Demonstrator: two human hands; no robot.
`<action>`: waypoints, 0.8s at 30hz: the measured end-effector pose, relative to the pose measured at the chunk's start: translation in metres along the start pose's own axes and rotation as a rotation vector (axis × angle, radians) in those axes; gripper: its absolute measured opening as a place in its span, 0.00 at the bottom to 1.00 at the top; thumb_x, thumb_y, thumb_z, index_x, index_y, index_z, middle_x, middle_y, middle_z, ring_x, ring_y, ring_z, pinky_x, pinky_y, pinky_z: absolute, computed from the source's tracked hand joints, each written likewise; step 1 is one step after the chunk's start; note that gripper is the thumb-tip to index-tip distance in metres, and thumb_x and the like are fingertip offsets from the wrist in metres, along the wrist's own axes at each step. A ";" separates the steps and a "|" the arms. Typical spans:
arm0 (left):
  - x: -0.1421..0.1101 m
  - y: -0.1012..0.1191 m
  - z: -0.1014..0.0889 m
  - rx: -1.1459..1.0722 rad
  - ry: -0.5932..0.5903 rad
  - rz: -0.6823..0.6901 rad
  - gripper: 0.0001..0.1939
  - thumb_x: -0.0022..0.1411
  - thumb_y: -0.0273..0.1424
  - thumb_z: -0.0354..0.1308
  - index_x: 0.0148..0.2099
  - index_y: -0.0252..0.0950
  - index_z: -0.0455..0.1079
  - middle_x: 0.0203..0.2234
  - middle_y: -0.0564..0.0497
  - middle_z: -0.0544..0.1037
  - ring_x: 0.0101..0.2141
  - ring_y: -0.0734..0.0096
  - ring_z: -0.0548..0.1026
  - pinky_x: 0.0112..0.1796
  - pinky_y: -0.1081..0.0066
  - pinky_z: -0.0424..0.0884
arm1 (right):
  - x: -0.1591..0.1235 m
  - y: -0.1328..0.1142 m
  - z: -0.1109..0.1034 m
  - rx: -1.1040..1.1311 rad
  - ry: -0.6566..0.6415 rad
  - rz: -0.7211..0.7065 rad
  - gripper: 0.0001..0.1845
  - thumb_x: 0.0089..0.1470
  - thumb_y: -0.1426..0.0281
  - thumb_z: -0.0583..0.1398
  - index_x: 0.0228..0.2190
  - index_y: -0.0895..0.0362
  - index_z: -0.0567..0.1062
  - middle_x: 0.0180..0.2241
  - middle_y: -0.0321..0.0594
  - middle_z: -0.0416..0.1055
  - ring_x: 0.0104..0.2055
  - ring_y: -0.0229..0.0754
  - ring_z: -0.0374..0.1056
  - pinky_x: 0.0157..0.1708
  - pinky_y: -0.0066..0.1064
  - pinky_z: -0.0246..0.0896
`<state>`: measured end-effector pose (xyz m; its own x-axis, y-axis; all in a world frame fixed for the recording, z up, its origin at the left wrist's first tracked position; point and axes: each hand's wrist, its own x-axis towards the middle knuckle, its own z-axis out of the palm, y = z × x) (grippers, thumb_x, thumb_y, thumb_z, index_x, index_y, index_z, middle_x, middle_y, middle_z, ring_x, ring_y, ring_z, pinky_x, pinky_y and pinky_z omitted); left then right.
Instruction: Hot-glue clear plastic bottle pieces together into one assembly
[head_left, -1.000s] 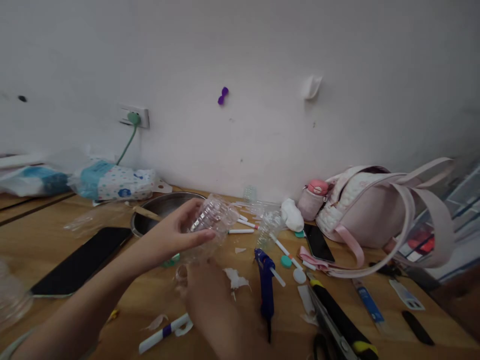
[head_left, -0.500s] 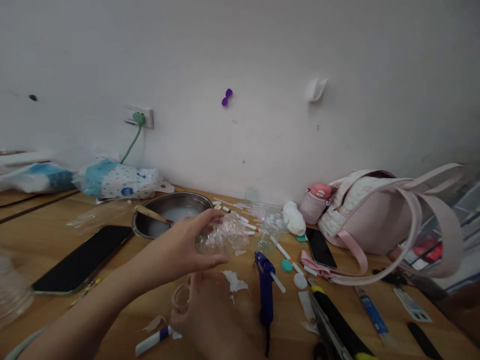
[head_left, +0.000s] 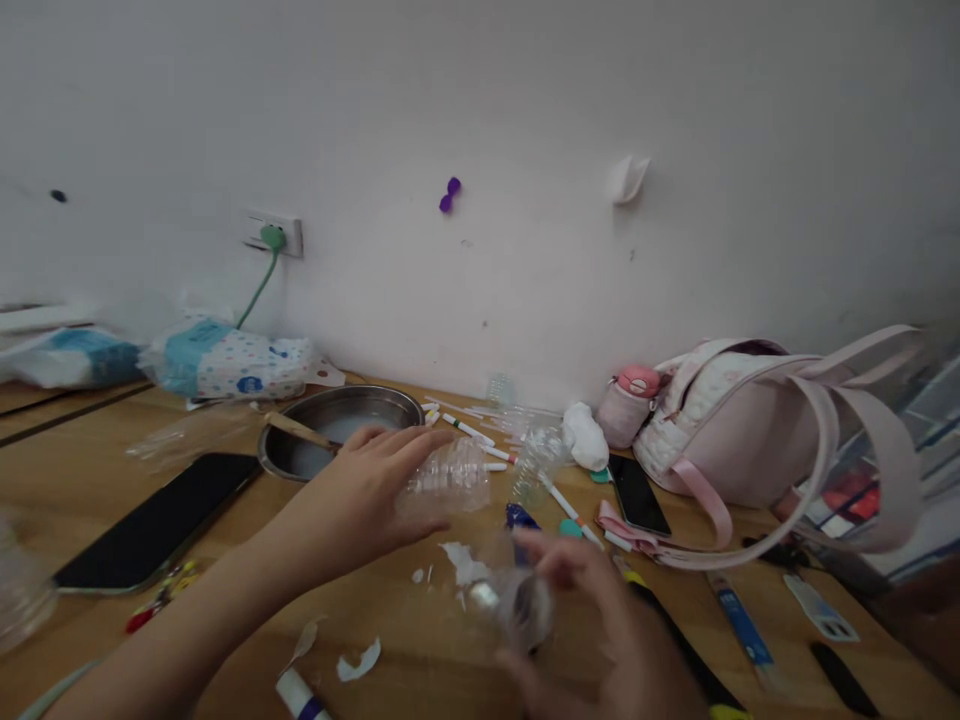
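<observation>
My left hand (head_left: 360,500) grips a clear ribbed plastic bottle piece (head_left: 450,477), held lying on its side just above the wooden table (head_left: 97,470). My right hand (head_left: 600,630) is low and close to the camera, blurred, with its fingers around a small clear plastic piece (head_left: 517,605) that has a dark round opening. The two hands are apart, the right one nearer me and to the right. A blue glue gun (head_left: 517,517) lies partly hidden behind my right hand.
A steel bowl (head_left: 341,440) with a stick stands behind my left hand. A black phone (head_left: 150,520) lies at left, another phone (head_left: 637,480) beside a pink bag (head_left: 757,430). Markers (head_left: 472,432), caps, torn paper scraps (head_left: 461,560) and tools litter the table.
My right hand has moved right and lifted a clear plastic piece off the table. My left hand has turned the bottle piece flatter and lowered it slightly.
</observation>
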<state>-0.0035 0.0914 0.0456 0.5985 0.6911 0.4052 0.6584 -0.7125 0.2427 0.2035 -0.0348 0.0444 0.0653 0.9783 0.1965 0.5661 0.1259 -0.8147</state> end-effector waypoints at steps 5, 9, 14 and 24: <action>-0.004 0.009 0.001 0.051 0.028 0.093 0.32 0.56 0.45 0.61 0.59 0.42 0.57 0.52 0.45 0.74 0.49 0.52 0.71 0.49 0.58 0.60 | 0.026 0.006 -0.038 -0.103 0.181 -0.109 0.15 0.46 0.65 0.63 0.36 0.47 0.64 0.51 0.34 0.71 0.52 0.45 0.66 0.51 0.39 0.59; -0.007 0.013 0.001 0.053 0.067 0.156 0.32 0.56 0.44 0.61 0.59 0.43 0.56 0.52 0.46 0.74 0.48 0.53 0.71 0.49 0.59 0.59 | 0.038 0.006 -0.041 -0.070 0.096 -0.088 0.15 0.44 0.65 0.64 0.35 0.48 0.67 0.49 0.36 0.72 0.50 0.47 0.67 0.50 0.44 0.61; -0.007 0.017 0.001 -0.043 0.054 0.148 0.32 0.53 0.40 0.63 0.59 0.45 0.59 0.51 0.49 0.74 0.47 0.54 0.72 0.50 0.58 0.59 | 0.040 0.003 -0.037 -0.064 0.006 -0.069 0.16 0.43 0.66 0.65 0.36 0.48 0.68 0.49 0.34 0.72 0.51 0.46 0.66 0.52 0.44 0.58; -0.008 0.023 0.001 -0.151 -0.002 0.106 0.31 0.53 0.40 0.64 0.57 0.43 0.58 0.49 0.47 0.74 0.47 0.55 0.71 0.50 0.57 0.63 | 0.045 0.009 -0.028 0.464 -0.115 -0.021 0.16 0.42 0.72 0.66 0.33 0.51 0.66 0.49 0.35 0.71 0.50 0.39 0.67 0.49 0.30 0.61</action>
<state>0.0073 0.0698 0.0470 0.6621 0.6109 0.4341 0.5151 -0.7917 0.3285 0.2347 0.0058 0.0616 -0.0483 0.9832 0.1758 0.1379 0.1809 -0.9738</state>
